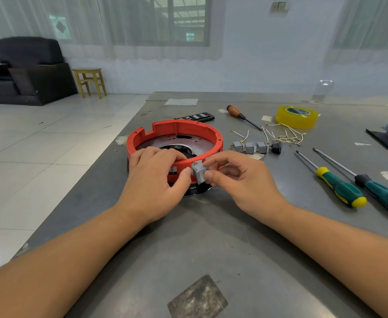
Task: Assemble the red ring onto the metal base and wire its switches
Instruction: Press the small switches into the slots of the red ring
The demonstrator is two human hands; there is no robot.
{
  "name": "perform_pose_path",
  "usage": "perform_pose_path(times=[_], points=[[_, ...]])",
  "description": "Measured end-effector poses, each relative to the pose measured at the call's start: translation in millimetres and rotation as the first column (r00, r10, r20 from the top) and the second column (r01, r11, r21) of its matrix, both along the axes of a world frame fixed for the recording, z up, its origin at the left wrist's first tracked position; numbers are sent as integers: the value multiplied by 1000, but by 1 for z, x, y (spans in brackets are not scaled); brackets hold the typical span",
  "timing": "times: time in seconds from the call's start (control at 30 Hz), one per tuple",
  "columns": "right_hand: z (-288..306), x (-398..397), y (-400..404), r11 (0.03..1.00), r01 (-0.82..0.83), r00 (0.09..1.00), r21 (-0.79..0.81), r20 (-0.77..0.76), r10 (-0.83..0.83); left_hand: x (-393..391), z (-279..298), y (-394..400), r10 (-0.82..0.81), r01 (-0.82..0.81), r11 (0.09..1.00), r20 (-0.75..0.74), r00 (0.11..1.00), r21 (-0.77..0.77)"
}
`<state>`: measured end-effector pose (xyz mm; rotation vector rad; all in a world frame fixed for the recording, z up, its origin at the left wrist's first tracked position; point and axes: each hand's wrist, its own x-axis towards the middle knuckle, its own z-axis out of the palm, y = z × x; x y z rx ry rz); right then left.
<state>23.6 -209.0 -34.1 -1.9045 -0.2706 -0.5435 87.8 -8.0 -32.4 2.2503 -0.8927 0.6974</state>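
Observation:
The red ring sits on the round metal base in the middle of the grey table. My left hand grips the ring's near wall, fingers curled over the rim and thumb beside a grey switch. My right hand pinches that switch at the ring's front wall. Three more grey switches and a black knob lie right of the ring. Short white wires with terminals lie behind them.
A yellow tape roll and a wooden-handled screwdriver lie at the back right. Two green-handled screwdrivers lie to the right. A black bit case sits behind the ring. The table's left edge drops to a tiled floor.

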Motion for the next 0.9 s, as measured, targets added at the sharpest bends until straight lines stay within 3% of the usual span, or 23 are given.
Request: perform_pose_path(times=[0.9], points=[[3,-4,8,977,157,987,-146,65,-149,3,-4,-2,28,-29,1000,29,999,4]])
